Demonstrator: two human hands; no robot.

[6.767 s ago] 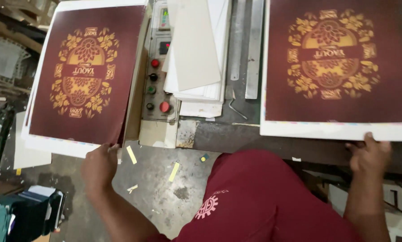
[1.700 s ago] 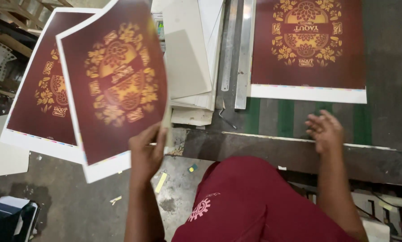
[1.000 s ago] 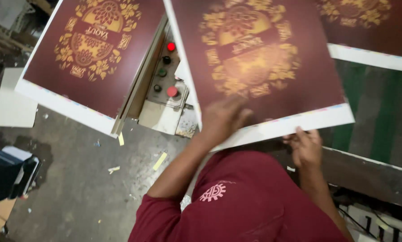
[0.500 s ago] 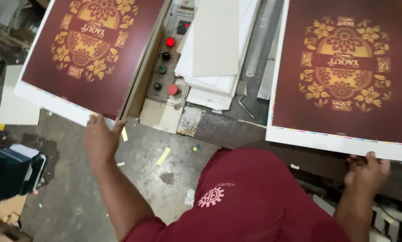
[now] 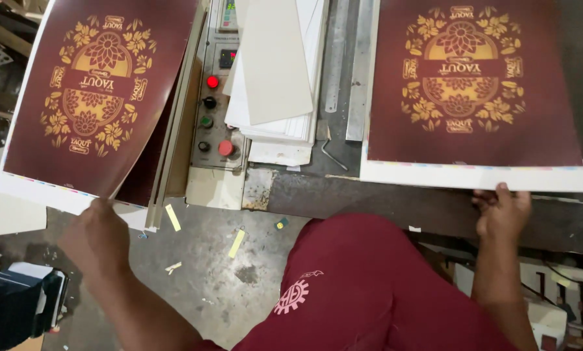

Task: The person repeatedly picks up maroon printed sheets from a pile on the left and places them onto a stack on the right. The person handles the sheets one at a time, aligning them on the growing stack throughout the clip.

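Observation:
My left hand [image 5: 96,234] pinches the near edge of the top maroon printed sheet with a gold floral emblem [image 5: 96,91] and lifts it off the stack of like sheets [image 5: 149,195] at the left. My right hand [image 5: 503,214] grips the white near margin of another maroon and gold printed sheet [image 5: 467,97], which lies flat on the dark machine bed [image 5: 395,205] at the right.
Between the two sheets stands a control panel [image 5: 213,110] with red, green and black buttons, and beside it a pile of blank white sheets [image 5: 275,71] and metal rulers [image 5: 356,71]. Paper scraps litter the concrete floor [image 5: 200,260]. A dark box [image 5: 18,305] sits lower left.
The sheet carried across has been laid on the right bed under my right hand. My left hand went back to the left stack and now lifts its top sheet by the near edge.

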